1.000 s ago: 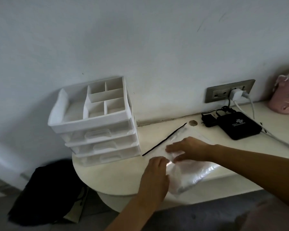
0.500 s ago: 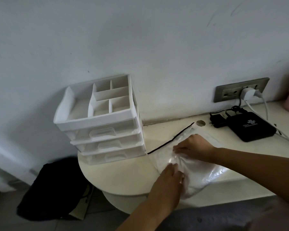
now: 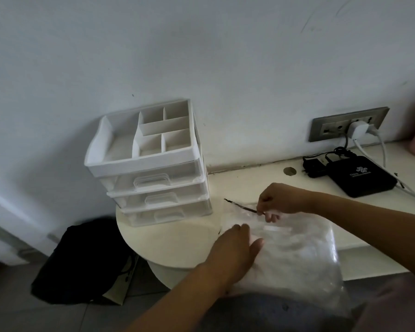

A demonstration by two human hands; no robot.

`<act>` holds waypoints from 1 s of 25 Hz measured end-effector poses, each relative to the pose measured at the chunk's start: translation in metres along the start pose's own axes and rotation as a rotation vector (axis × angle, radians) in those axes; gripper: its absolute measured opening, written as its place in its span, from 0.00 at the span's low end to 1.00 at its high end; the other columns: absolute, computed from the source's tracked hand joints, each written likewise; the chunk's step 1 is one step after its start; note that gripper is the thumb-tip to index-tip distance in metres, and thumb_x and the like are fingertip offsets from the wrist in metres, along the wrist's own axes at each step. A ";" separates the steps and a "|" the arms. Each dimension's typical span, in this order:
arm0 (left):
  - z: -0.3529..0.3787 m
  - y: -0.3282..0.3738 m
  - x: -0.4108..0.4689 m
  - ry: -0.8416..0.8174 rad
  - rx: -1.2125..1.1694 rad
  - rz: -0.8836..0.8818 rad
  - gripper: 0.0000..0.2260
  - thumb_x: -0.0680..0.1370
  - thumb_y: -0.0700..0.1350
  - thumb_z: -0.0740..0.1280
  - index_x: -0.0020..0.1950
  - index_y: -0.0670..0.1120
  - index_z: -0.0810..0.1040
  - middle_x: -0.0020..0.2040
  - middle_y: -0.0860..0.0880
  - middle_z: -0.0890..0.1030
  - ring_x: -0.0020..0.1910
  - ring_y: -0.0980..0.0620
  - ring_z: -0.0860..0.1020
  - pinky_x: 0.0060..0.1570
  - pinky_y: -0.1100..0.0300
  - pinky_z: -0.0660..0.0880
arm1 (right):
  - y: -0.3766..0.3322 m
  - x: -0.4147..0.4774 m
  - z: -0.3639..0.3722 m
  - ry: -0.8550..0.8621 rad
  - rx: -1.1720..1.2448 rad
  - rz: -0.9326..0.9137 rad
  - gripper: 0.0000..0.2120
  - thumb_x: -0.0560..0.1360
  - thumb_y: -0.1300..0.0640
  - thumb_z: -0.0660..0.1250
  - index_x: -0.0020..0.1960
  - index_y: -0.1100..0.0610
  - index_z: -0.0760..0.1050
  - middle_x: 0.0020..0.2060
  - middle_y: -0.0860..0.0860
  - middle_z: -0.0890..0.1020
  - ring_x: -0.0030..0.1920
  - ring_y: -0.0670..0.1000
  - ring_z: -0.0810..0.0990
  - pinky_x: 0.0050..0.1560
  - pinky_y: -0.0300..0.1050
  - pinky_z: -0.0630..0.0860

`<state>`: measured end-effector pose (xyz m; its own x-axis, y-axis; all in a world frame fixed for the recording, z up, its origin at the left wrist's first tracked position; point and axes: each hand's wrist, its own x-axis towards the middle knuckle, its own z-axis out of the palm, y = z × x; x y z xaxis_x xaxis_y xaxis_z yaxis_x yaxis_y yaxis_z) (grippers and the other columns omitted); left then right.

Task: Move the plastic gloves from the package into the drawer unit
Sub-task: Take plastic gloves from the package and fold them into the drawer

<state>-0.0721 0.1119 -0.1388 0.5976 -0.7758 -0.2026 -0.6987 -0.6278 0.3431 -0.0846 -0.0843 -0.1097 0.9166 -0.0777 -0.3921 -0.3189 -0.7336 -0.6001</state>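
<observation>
White desk (image 3: 177, 243): drawer unit (image 3: 158, 178) closed; black box (image 3: 359, 178) behind; right hand (image 3: 283, 200) pinches package (image 3: 297, 248), left hand (image 3: 235, 250) flat atop.

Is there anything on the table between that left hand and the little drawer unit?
No. In the head view only bare tabletop separates the left hand, resting on the package, from the drawer unit.

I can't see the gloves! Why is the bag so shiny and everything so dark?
Head view: the room is dim, so the wall looks grey; glare streaks the clear package, hiding its contents; the white drawer unit still shows clearly.
</observation>
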 end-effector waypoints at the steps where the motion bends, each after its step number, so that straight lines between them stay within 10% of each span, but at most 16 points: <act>1: 0.004 0.006 0.000 -0.047 -0.068 -0.063 0.31 0.78 0.65 0.52 0.73 0.45 0.61 0.70 0.42 0.67 0.68 0.43 0.68 0.69 0.50 0.63 | -0.003 -0.003 -0.001 0.004 -0.004 0.016 0.09 0.77 0.57 0.63 0.43 0.57 0.81 0.34 0.51 0.84 0.29 0.44 0.78 0.32 0.32 0.72; 6: 0.020 0.004 0.002 -0.223 0.096 0.031 0.54 0.58 0.77 0.44 0.77 0.52 0.34 0.76 0.42 0.33 0.75 0.42 0.32 0.70 0.43 0.33 | 0.005 -0.021 -0.042 0.052 -0.145 0.076 0.11 0.77 0.45 0.63 0.39 0.44 0.81 0.28 0.48 0.75 0.28 0.47 0.69 0.34 0.40 0.66; 13: 0.009 -0.021 0.023 -0.101 0.240 0.325 0.32 0.80 0.63 0.52 0.78 0.53 0.43 0.79 0.49 0.41 0.77 0.51 0.39 0.72 0.55 0.36 | 0.044 -0.031 -0.079 0.309 -0.184 0.155 0.13 0.77 0.48 0.64 0.36 0.49 0.78 0.27 0.49 0.75 0.26 0.44 0.70 0.31 0.37 0.65; 18: 0.005 0.014 0.027 0.159 0.101 0.127 0.17 0.81 0.51 0.55 0.67 0.46 0.68 0.67 0.48 0.70 0.66 0.49 0.69 0.66 0.59 0.64 | 0.065 -0.020 -0.068 0.409 0.014 0.205 0.13 0.78 0.51 0.63 0.43 0.58 0.81 0.29 0.52 0.76 0.28 0.47 0.70 0.31 0.38 0.67; 22: 0.036 0.063 0.012 -0.112 0.104 -0.092 0.46 0.68 0.72 0.35 0.78 0.44 0.44 0.78 0.41 0.44 0.77 0.41 0.45 0.74 0.47 0.41 | 0.059 -0.019 -0.068 0.416 0.037 0.169 0.13 0.78 0.51 0.64 0.43 0.59 0.80 0.28 0.51 0.74 0.26 0.46 0.70 0.28 0.36 0.66; 25: 0.036 0.052 0.031 -0.106 0.111 0.010 0.51 0.59 0.73 0.29 0.78 0.48 0.36 0.78 0.44 0.36 0.76 0.42 0.35 0.70 0.48 0.32 | 0.072 -0.027 -0.079 0.508 -0.076 0.202 0.15 0.77 0.52 0.64 0.36 0.58 0.77 0.27 0.51 0.75 0.28 0.47 0.71 0.29 0.39 0.66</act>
<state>-0.1045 0.0526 -0.1603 0.5496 -0.7808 -0.2973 -0.7472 -0.6185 0.2433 -0.1130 -0.1885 -0.0874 0.8459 -0.5244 -0.0970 -0.4997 -0.7157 -0.4879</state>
